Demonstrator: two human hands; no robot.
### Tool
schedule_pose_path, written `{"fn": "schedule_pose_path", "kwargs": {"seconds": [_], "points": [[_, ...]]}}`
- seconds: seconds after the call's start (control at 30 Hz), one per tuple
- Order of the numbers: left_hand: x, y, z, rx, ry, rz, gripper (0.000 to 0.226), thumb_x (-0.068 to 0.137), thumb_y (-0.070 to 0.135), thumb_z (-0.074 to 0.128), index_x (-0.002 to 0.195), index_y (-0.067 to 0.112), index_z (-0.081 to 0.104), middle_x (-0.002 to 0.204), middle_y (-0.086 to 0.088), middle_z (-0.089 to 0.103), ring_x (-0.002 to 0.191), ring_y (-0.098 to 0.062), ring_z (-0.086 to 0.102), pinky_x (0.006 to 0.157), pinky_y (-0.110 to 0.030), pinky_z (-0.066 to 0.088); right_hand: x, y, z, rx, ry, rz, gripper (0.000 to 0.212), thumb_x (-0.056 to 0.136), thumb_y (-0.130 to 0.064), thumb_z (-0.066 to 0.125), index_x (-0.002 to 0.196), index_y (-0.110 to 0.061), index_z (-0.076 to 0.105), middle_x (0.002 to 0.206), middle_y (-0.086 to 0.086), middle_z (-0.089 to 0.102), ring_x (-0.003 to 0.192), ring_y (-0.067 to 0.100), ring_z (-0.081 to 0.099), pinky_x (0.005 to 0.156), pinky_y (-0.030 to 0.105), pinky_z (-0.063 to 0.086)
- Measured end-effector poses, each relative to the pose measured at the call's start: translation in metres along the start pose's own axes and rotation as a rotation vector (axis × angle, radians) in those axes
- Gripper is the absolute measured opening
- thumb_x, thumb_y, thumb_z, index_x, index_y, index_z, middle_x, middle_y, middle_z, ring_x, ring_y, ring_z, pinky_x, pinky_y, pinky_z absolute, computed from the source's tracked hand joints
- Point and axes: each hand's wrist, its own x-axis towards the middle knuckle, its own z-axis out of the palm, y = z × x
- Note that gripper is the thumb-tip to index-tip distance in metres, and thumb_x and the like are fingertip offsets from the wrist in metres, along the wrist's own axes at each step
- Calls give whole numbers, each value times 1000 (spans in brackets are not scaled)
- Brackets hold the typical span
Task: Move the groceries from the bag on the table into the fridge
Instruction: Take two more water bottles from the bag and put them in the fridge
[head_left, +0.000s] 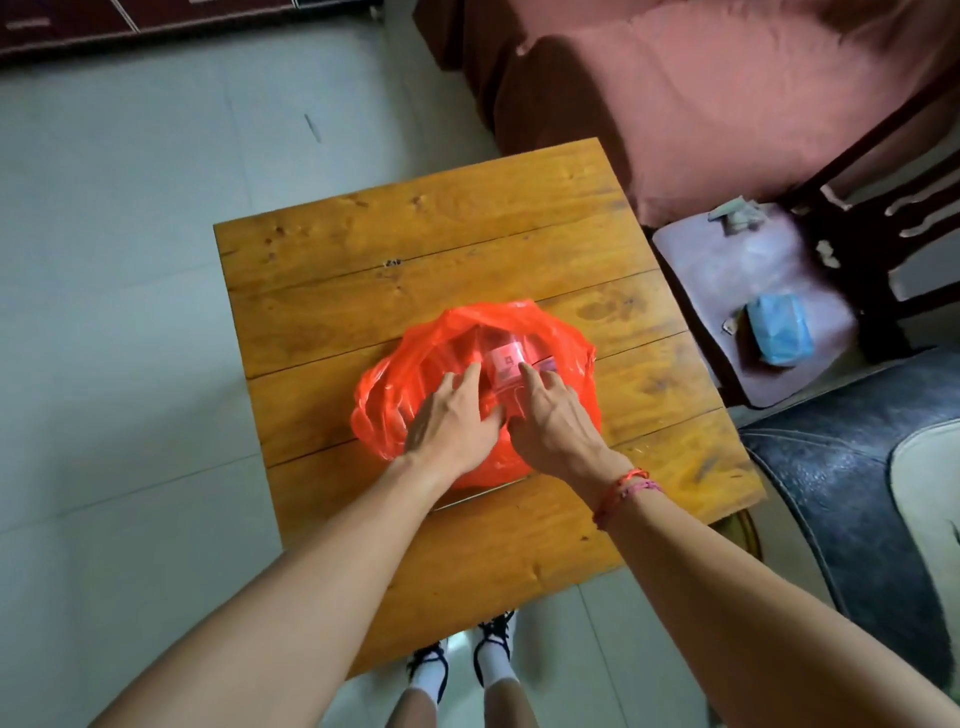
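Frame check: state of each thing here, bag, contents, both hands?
red plastic bag: on the wooden table, mouth open.
clear labelled package: inside the bag, not lifted out.
left hand: fingers straight, reaching into the bag.
right hand: index finger on the package; grip unclear.
blue packet: lying on the chair seat.

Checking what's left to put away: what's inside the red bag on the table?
In the red bag, a clear package with a pink label shows between the left hand and right hand. Anything beneath is covered by the hands.
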Motion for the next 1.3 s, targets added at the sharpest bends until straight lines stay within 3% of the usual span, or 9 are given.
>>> {"fn": "schedule_pose_path", "kwargs": {"seconds": [0.17,0.3,0.4,0.6,0.7,0.83,1.0,1.17,1.3], "points": [[35,3,32,-155,-6,-82,53,94,28,61,141,13,43,138,-16,53,128,-35,49,101,-37,40,26,20,14,81,4,107,44,95,-19,52,134,-2,40,130,33,50,112,54,55,95,51,43],[60,11,55,-290,12,-229,42,89,34,67,122,12,53,123,-12,63,113,-32,59,84,-30,42,38,36,14,112,-9,221,46,100,-29,49,135,-1,39,129,33,51,120,52,52,102,47,40],[73,16,70,-328,12,-328,53,87,37,69,125,7,50,126,-15,61,117,-34,58,92,-36,47,46,50,17,134,-30,278,39,98,-31,51,123,-1,45,126,34,54,123,49,51,103,48,40],[88,19,88,-314,32,-448,74,74,49,81,126,7,49,128,-16,60,119,-34,58,94,-37,47,58,71,23,135,-29,295,39,94,-28,56,122,-2,46,123,32,56,121,48,52,99,46,43],[92,21,95,-310,59,-458,83,68,48,86,128,7,45,128,-14,59,119,-33,57,94,-37,46,59,81,28,127,-34,281,43,92,-23,59,125,-1,44,118,31,58,114,48,56,92,46,47],[95,21,98,-375,67,-480,81,68,41,87,128,9,44,124,-11,57,116,-30,57,86,-33,46,60,90,30,122,-30,265,31,93,-16,58,116,1,48,113,26,65,104,45,63,80,42,48],[94,16,87,-374,65,-466,84,74,30,81,142,8,37,134,-10,51,117,-26,52,89,-32,45,57,90,32,121,-56,279,32,90,-14,60,117,-3,48,112,21,65,101,40,64,73,38,46],[94,12,71,-313,74,-460,70,66,34,82,126,11,54,121,-9,60,109,-28,60,87,-32,51,62,81,31,124,5,261,45,89,-20,64,126,-2,46,117,23,63,108,42,63,82,39,48],[92,8,61,-311,52,-457,69,58,34,82,118,11,58,110,-9,64,98,-28,64,86,-40,57,70,74,31,76,23,256,63,86,-30,75,134,-2,45,121,26,61,113,45,60,90,44,50]]}}
